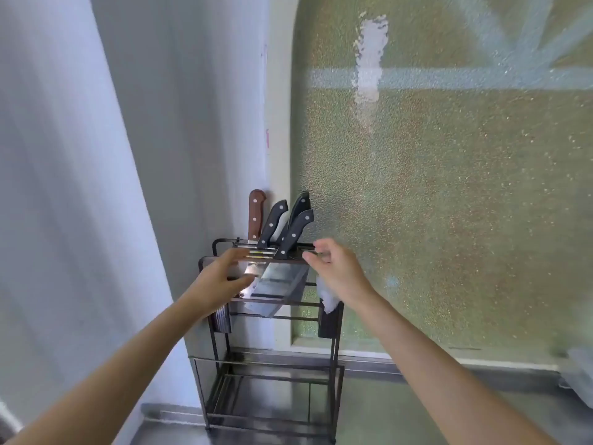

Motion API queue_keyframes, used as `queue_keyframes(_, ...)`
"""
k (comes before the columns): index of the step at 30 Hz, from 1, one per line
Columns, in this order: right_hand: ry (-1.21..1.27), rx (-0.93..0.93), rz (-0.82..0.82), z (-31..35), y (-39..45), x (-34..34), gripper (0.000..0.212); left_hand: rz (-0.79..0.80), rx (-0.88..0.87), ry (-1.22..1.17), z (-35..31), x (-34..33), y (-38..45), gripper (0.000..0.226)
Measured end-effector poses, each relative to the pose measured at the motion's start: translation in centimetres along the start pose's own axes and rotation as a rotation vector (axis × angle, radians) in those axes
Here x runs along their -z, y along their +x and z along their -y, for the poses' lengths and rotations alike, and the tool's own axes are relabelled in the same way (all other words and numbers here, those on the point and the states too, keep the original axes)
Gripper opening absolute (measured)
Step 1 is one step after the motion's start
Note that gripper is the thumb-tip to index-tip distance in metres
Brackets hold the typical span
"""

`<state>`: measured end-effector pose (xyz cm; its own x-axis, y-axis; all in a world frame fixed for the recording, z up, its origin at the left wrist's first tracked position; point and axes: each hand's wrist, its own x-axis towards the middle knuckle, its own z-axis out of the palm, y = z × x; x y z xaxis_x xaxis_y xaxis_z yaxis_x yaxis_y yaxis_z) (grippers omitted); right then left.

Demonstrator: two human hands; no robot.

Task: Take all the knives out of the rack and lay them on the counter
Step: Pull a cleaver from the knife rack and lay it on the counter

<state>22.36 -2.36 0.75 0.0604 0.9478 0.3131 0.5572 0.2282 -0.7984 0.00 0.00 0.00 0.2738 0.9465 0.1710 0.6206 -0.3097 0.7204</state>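
- Knives are all in the rack (333, 342) so far as I can see — four handles poke up out of the slots along its top rail: a brown wooden handle (255, 216) at the left end and three black riveted ones (272, 224) leaning right beside it. A cleaver blade (276, 285) hangs down behind the front bars.
- Rack stands at the back left corner of the steel counter (417, 409), against the wall and the frosted window (449, 187). No knife lies on the counter in view, so I'd say this is the very first pull, not yet begun.
- Left hand (221, 281) is up at the rack's left front, fingers spread and loose, holding nothing — it's blurry, so I can't tell if it touches the rail.
- Right hand (337, 268) is at the right end of the top rail, fingers half curled, nothing gripped that I can see.
- Next move probably needs one hand steadying the frame while the other closes on a handle and draws it straight up, blade clear of the slot.
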Motion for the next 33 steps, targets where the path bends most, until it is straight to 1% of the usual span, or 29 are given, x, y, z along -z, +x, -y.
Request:
queue_keyframes(2, 0.043, 0.009, -0.076, 0.3, 2.0, -0.2, 0.037, -0.067, -0.008, 0.087, 0.3, 0.0, 1.2, 0.051)
queue_keyframes(3, 0.054, 0.009, -0.093, 0.6, 2.9, -0.4, 0.033, -0.085, -0.018, 0.128, 0.5, -0.1, 1.6, 0.052)
queue_keyframes(5, 0.079, -0.015, -0.078, 1.1, 4.2, -1.3, 0.018, -0.072, -0.047, 0.249, 0.9, -0.6, 2.0, 0.055)
queue_keyframes(7, 0.142, -0.028, -0.081, 1.3, 4.9, -2.3, 0.019, -0.065, -0.082, 0.342, 1.7, -1.1, 2.2, 0.058)
queue_keyframes(11, 0.228, -0.051, -0.168, 2.1, 5.6, -3.7, 0.025, -0.105, -0.174, 0.463, 3.0, -1.6, 2.1, 0.057)
queue_keyframes(16, 0.197, -0.109, -0.22, 3.2, 5.9, -4.2, 0.031, -0.089, -0.228, 0.452, 3.6, -1.2, 2.5, 0.056)
queue_keyframes(22, 0.18, -0.12, -0.282, 4.6, 5.5, -3.6, 0.029, -0.026, -0.206, 0.447, 3.6, -0.9, 2.5, 0.059)
queue_keyframes(25, 0.2, -0.11, -0.33, 5.9, 5.3, -2.6, 0.034, 0.028, -0.2, 0.453, 3.6, -0.5, 2.6, 0.061)
queue_keyframes(29, 0.215, -0.066, -0.396, 7.9, 4.5, -0.8, 0.024, 0.078, -0.182, 0.42, 2.9, 0.3, 2.3, 0.062)
queue_keyframes(31, 0.231, -0.047, -0.429, 9.1, 3.9, 0.4, 0.02, 0.049, -0.174, 0.396, 2.0, 0.8, 2.2, 0.057)
queue_keyframes(33, 0.255, -0.023, -0.462, 10.2, 3.0, 1.8, 0.02, -0.026, -0.161, 0.289, 0.4, 1.3, 1.8, 0.041)
